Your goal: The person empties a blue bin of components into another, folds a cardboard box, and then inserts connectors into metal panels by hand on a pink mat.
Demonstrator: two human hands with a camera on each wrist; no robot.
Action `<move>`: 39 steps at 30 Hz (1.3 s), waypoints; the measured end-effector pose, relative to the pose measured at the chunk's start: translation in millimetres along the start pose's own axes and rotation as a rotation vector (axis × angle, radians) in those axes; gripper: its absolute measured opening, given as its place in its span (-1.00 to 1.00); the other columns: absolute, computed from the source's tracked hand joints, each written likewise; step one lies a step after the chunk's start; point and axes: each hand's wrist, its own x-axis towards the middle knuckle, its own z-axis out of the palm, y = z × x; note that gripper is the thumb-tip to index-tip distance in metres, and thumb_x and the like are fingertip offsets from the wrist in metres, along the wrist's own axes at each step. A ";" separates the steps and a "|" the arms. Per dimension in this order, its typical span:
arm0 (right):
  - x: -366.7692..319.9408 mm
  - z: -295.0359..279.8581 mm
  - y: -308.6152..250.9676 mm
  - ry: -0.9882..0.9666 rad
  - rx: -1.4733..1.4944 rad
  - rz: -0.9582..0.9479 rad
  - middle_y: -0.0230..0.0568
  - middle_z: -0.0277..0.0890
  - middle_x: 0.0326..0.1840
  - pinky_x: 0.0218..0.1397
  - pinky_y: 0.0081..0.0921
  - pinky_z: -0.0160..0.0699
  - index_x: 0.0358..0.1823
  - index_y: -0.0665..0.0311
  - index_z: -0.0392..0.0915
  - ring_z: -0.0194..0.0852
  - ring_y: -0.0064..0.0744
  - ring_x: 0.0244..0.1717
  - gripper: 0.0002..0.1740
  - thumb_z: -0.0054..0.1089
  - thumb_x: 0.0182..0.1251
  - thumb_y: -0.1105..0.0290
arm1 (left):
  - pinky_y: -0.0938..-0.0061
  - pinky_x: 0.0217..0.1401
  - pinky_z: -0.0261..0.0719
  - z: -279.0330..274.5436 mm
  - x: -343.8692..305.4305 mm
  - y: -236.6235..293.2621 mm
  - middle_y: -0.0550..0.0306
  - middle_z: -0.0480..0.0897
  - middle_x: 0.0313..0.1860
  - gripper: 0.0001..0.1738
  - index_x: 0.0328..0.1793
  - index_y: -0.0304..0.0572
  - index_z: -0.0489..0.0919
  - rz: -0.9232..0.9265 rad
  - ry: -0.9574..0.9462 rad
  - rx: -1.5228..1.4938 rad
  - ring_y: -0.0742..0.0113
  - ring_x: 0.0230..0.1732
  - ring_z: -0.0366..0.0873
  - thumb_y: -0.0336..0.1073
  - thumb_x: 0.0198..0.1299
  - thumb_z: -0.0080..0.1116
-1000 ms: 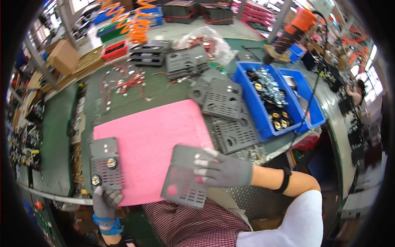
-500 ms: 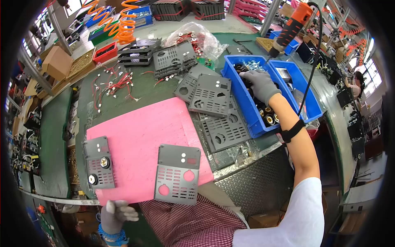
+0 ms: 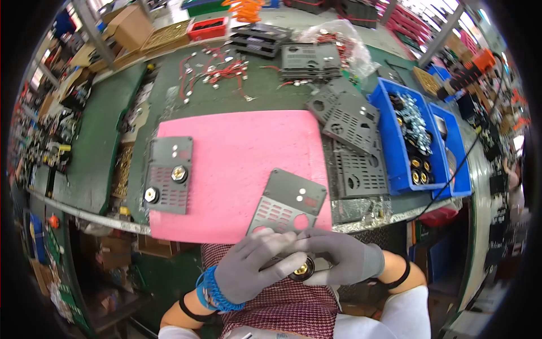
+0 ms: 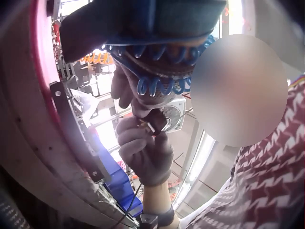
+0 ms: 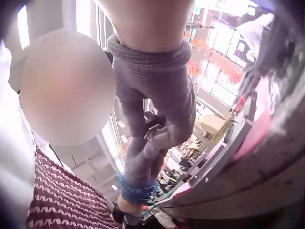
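Both gloved hands meet at the near edge of the pink mat (image 3: pixel 237 152). Between them is a round black terminal with a brass centre (image 3: pixel 303 269). My right hand (image 3: pixel 344 260) grips it with curled fingers and thumb, and the thumb and fingers of my left hand (image 3: pixel 245 268) pinch at its other side. The fingers hide part of it in both wrist views. Just beyond the hands, a grey slotted plate (image 3: pixel 291 189) lies tilted on the mat, its near end covered by them. A second grey plate (image 3: pixel 164 152) at the mat's left carries two terminals with nuts.
Blue bins (image 3: pixel 392 144) at the right hold black terminals and silver hardware. Grey plates (image 3: pixel 350 121) lie stacked beside them. Red wires (image 3: pixel 220 70) and more plates (image 3: pixel 310 59) lie farther back. An orange-black power driver (image 3: pixel 471 70) hangs at the upper right.
My right hand has come from the blue bin to the mat's near edge with a terminal. My left hand has moved right to meet it. The nearer plate now lies turned at an angle.
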 end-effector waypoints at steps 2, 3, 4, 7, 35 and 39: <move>5.9 10.3 -3.8 0.059 0.369 0.104 -0.11 0.47 0.13 0.18 -0.44 0.50 0.24 0.38 0.40 0.50 -0.35 0.09 -0.42 0.32 0.14 0.60 | 0.23 0.03 0.64 4.8 -18.7 -6.3 -0.06 0.57 0.06 -0.62 0.10 -0.12 0.62 -0.032 0.075 -0.006 0.06 -0.10 0.63 -0.45 0.11 0.24; 7.8 16.2 -4.8 0.165 0.738 0.219 -0.08 0.48 0.17 0.16 -0.49 0.52 0.25 0.43 0.38 0.53 -0.41 0.07 -0.43 0.29 0.18 0.61 | 0.23 0.03 0.65 4.4 -25.2 -7.7 -0.07 0.56 0.09 -0.63 0.08 -0.13 0.63 -0.064 0.124 -0.050 0.05 -0.09 0.63 -0.44 0.09 0.26; 11.8 22.2 3.0 0.192 0.902 0.154 -0.06 0.48 0.19 0.12 -0.53 0.55 0.31 0.50 0.31 0.54 -0.47 0.07 -0.39 0.26 0.21 0.66 | 0.22 0.04 0.65 3.8 -29.9 -7.7 -0.07 0.55 0.11 -0.65 0.05 -0.14 0.65 -0.091 0.174 -0.095 0.05 -0.08 0.64 -0.43 0.07 0.28; 24.6 45.1 11.4 0.278 0.880 0.088 -0.10 0.51 0.12 0.08 -0.50 0.56 0.27 0.48 0.39 0.52 -0.50 0.04 -0.45 0.25 0.22 0.67 | 0.34 0.01 0.67 9.8 -37.5 0.9 -0.10 0.58 0.09 -0.64 -0.03 -0.15 0.66 -0.322 0.362 -0.269 0.07 0.00 0.65 -0.34 0.00 0.45; 60.7 34.4 19.7 0.344 -0.507 -0.533 -0.27 0.56 0.05 0.10 -0.25 0.46 -0.14 0.15 0.53 0.55 -0.20 -0.09 -0.55 0.51 -0.07 0.22 | 0.15 0.22 0.60 38.7 -81.3 -24.4 -0.11 0.64 -0.01 -0.35 0.11 -0.47 0.51 -0.956 0.157 -2.044 0.08 0.04 0.65 0.04 0.20 0.31; 58.9 46.4 26.9 0.381 -0.502 -0.490 -0.19 0.55 0.09 0.11 -0.18 0.49 -0.10 0.18 0.51 0.55 -0.13 -0.04 -0.52 0.51 -0.06 0.27 | 0.26 0.20 0.58 34.3 -75.5 -18.9 0.00 0.57 0.18 -0.13 0.34 -0.43 0.38 -0.984 0.208 -1.995 0.17 0.21 0.54 0.15 0.12 0.32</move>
